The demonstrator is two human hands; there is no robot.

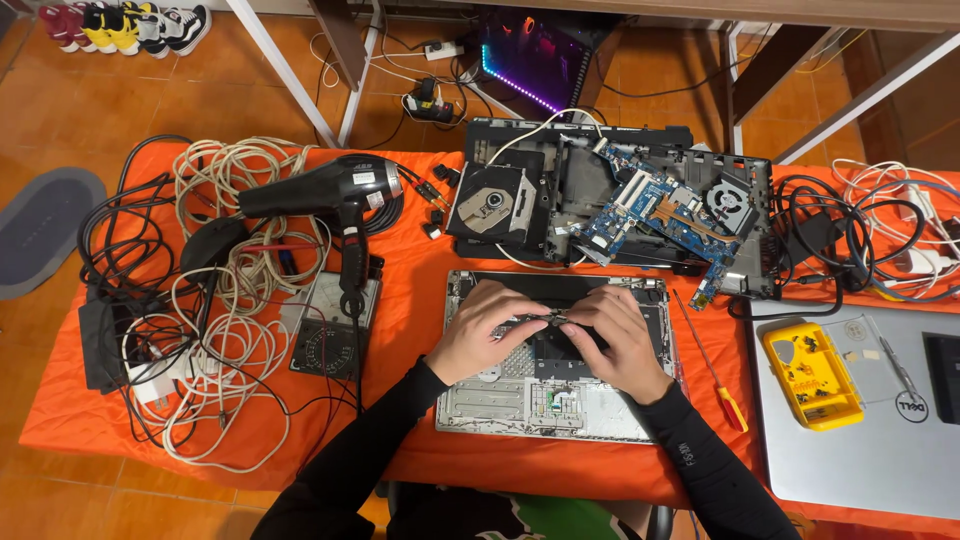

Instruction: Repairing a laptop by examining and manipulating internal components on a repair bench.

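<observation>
At the lower centre of the frame, the left hand [484, 328] and right hand [612, 338] meet over an upturned laptop cover [553, 404] on the orange tabletop [420, 290]. Their fingertips pinch a small dark part [537, 320] between them, each grip closed on it. Just right lies a red-handled screwdriver [712, 366], then a yellow screw tray [811, 375]. Further up sits an opened laptop base [640, 205]; a black hair dryer [330, 195] lies at upper left among tangled cables [225, 340].

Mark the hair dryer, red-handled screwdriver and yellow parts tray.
hair dryer [325, 185], head view, black barrel
red-handled screwdriver [733, 408], head view, red handle
yellow parts tray [812, 375], head view, tray's middle
</observation>
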